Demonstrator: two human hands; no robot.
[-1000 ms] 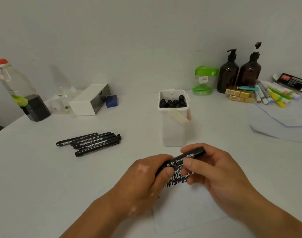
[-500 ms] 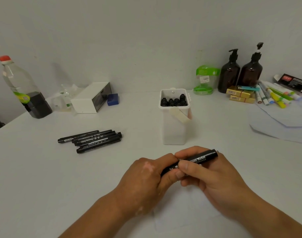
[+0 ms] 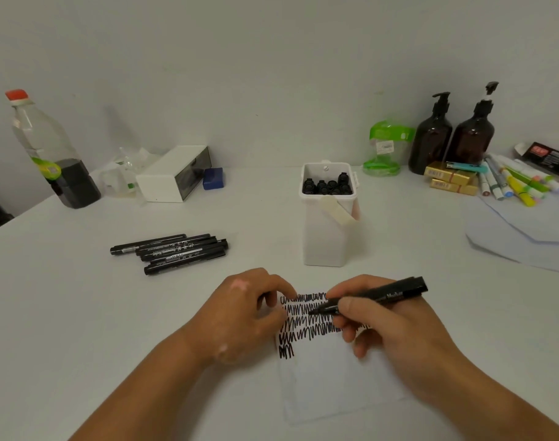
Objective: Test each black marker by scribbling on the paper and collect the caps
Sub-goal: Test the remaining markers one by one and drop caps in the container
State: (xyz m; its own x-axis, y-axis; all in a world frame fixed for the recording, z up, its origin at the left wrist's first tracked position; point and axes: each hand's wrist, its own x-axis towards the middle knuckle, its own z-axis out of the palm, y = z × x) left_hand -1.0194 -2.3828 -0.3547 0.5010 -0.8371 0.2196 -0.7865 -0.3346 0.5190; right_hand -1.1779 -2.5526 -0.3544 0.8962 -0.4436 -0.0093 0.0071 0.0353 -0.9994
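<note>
My right hand [image 3: 395, 329] grips an uncapped black marker [image 3: 380, 296], with its tip just over the rows of black scribbles on the white paper [image 3: 329, 383]. My left hand [image 3: 243, 313] rests at the paper's left edge with its fingers curled; the cap it pulled off is hidden inside them. Several more black markers [image 3: 176, 253] lie side by side to the left. A white container [image 3: 325, 240] stands behind the paper and holds several black caps [image 3: 327, 186].
At the back left stand a plastic bottle [image 3: 49, 154], a white box [image 3: 173, 175] and a blue block [image 3: 213, 178]. Two brown pump bottles [image 3: 450, 138], a green-topped jar [image 3: 384, 148], gold boxes and coloured markers [image 3: 513, 183] crowd the back right, above loose paper [image 3: 520, 233].
Both hands held the capped marker together. They have pulled apart: the cap came off with the left hand, and the right hand brought the bare tip down over the scribbles.
</note>
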